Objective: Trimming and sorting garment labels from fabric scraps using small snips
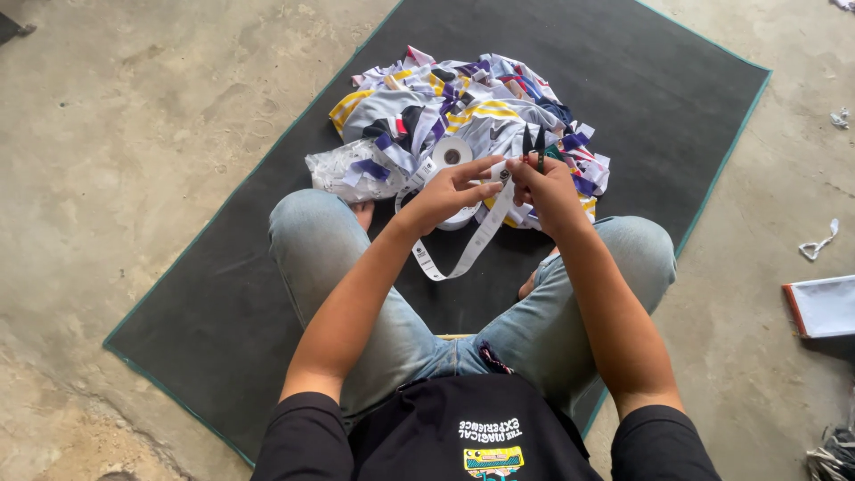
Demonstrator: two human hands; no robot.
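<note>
I sit cross-legged on a dark mat [223, 303]. My left hand [454, 189] pinches a white printed label ribbon [468, 249] that hangs down in a loop between my knees. My right hand [545, 183] holds small dark scissors [533, 142] with the blades pointing up, right beside the left fingertips at the ribbon's top. A white ribbon roll [452, 153] lies just beyond my left hand. Behind both hands lies a heap of cut fabric pieces [463, 111] in white, yellow, purple and red.
The mat lies on a bare concrete floor [134, 134]. A white flat package with a red edge [824, 307] sits at the right. A crumpled white scrap [818, 245] lies near it, and tangled cords [833, 454] show at the bottom right corner.
</note>
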